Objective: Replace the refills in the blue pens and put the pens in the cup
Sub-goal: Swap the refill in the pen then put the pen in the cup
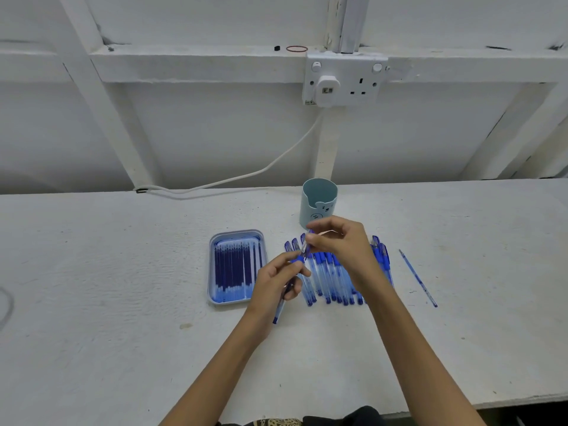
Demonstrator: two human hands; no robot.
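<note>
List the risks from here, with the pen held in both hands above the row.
1. The right hand pinches the tip end of the blue pen that the left hand grips; a part freed there may drop among the row of pens below.
2. The loose refill lies right of the row and could get mixed up with the refills in the tray.
3. The cup stands just behind the hands; a quick reach might tip it.

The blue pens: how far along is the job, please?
Barely begun: one loose refill lies aside; no pen shows in the cup. The left hand holds a pen while the right hand pinches its tip end. The row of pens awaits refills from the tray.
</note>
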